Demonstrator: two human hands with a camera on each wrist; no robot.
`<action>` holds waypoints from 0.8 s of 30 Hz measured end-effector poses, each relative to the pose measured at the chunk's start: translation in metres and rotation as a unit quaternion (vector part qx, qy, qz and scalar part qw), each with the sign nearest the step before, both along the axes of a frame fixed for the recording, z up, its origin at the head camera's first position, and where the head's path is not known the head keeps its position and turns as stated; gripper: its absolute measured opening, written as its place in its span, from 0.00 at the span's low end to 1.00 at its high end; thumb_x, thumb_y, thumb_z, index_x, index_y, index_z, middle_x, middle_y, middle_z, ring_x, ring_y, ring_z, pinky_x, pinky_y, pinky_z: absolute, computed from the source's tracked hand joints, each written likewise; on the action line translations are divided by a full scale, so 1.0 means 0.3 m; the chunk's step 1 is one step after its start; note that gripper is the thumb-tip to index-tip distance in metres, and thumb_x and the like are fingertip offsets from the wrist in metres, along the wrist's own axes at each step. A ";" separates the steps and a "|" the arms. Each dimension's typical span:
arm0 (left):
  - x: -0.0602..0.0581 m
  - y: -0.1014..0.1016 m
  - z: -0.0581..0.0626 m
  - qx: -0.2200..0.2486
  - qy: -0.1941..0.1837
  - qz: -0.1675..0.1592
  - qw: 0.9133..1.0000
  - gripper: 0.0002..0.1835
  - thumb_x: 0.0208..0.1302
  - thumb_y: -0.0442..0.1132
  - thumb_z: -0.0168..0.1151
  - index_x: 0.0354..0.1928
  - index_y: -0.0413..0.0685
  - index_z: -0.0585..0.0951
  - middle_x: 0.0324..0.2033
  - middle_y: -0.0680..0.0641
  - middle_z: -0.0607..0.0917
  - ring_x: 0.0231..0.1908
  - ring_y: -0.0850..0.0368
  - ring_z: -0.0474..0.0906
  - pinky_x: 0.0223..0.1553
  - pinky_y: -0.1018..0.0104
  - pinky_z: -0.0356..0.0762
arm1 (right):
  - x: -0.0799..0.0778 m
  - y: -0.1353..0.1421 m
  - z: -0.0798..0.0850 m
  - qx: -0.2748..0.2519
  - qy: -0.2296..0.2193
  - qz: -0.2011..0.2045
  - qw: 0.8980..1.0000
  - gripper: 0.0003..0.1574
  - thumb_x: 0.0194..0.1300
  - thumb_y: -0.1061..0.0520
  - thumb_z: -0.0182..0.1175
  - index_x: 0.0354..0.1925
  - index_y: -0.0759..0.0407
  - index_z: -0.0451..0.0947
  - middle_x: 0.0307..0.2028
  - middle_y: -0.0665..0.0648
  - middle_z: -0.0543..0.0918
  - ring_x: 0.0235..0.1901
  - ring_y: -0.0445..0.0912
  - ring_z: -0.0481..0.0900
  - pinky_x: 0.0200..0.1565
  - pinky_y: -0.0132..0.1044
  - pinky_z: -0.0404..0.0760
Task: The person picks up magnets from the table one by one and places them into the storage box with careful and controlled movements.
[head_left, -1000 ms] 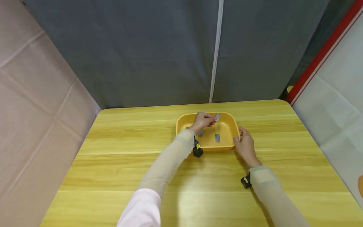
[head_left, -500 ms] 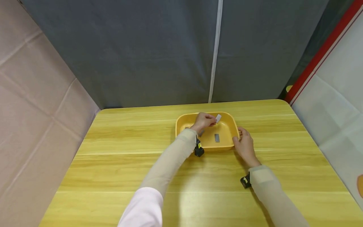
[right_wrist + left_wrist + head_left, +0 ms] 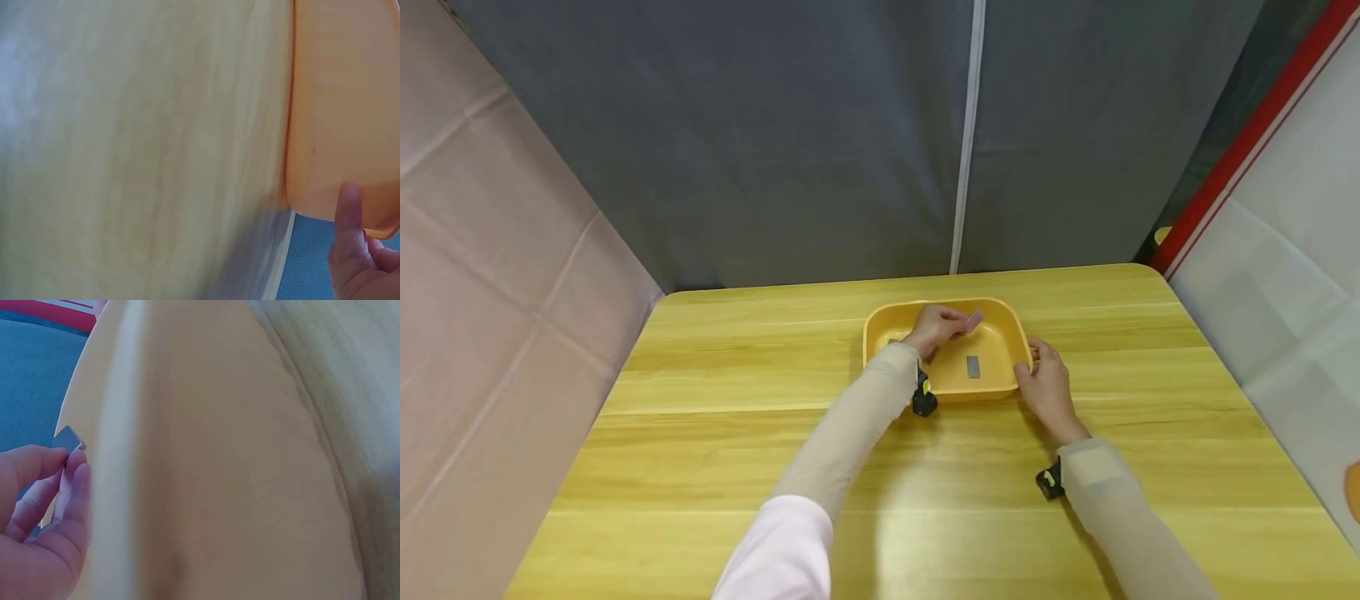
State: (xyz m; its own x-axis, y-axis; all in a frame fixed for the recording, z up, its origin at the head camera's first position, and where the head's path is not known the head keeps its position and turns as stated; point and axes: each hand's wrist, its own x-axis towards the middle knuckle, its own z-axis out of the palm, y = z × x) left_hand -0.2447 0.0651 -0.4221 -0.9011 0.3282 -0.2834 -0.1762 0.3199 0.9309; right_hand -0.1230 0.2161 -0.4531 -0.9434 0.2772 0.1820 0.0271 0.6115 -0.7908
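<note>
A yellow plastic basin (image 3: 947, 393) stands toward the far side of the table. My left hand (image 3: 936, 327) is over it, pinching a small flat rectangular grey piece (image 3: 67, 439) between thumb and fingertips; the piece (image 3: 973, 322) looks pinkish in the head view. On the basin floor lies another grey rectangular piece (image 3: 973, 367). My left hand and wrist partly cover further grey pieces at the basin's left. At the right end, my right hand (image 3: 1047, 385) holds the basin's rim, and the right wrist view shows its thumb (image 3: 349, 206) against the wall.
The wood-grain table (image 3: 715, 433) extends around the basin. A dark grey curtain (image 3: 775, 150) hangs behind the far edge, with a pale sheet (image 3: 512, 275) on the left and a white panel with a red border (image 3: 1292, 275) on the right.
The pinched piece has turned in my left fingers, its visible face going from grey to whitish to pinkish. My right hand has stayed on the rim, and the basin has not moved.
</note>
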 end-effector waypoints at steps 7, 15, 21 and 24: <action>-0.005 0.001 -0.009 -0.027 0.017 -0.006 0.999 0.07 0.54 0.33 0.61 0.34 0.37 0.83 0.30 0.46 0.83 0.30 0.57 0.76 0.40 0.63 0.75 | 0.001 0.000 -0.003 0.000 0.005 0.001 1.000 0.26 0.57 0.67 0.47 0.55 0.76 0.61 0.38 0.69 0.71 0.30 0.54 0.71 0.28 0.39 0.71; -0.007 0.005 -0.044 -0.058 0.032 -0.014 0.998 0.08 0.54 0.34 0.61 0.35 0.38 0.83 0.32 0.45 0.83 0.28 0.60 0.74 0.34 0.68 0.76 | 0.005 0.002 -0.010 -0.001 0.012 -0.008 1.000 0.26 0.56 0.67 0.48 0.54 0.76 0.62 0.38 0.69 0.71 0.30 0.54 0.71 0.29 0.39 0.71; -0.001 0.014 -0.050 -0.032 0.011 -0.001 0.999 0.08 0.55 0.31 0.60 0.36 0.36 0.82 0.32 0.44 0.81 0.28 0.57 0.75 0.37 0.63 0.76 | 0.005 0.002 -0.010 0.002 0.005 -0.004 1.000 0.26 0.57 0.67 0.48 0.55 0.75 0.61 0.38 0.69 0.71 0.30 0.53 0.71 0.27 0.37 0.71; 0.006 0.018 -0.050 -0.029 0.009 0.001 1.000 0.08 0.56 0.30 0.59 0.37 0.35 0.82 0.30 0.43 0.82 0.28 0.55 0.75 0.37 0.63 0.76 | 0.007 0.000 -0.008 0.001 0.001 -0.003 1.000 0.27 0.57 0.67 0.47 0.55 0.75 0.61 0.38 0.69 0.70 0.30 0.53 0.71 0.26 0.37 0.71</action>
State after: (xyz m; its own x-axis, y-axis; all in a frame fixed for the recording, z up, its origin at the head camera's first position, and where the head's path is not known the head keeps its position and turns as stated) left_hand -0.2430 0.0705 -0.4370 -0.9069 0.3108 -0.2845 -0.1592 0.3724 0.9143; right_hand -0.1208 0.2160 -0.4556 -0.9413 0.2830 0.1839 0.0300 0.6129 -0.7896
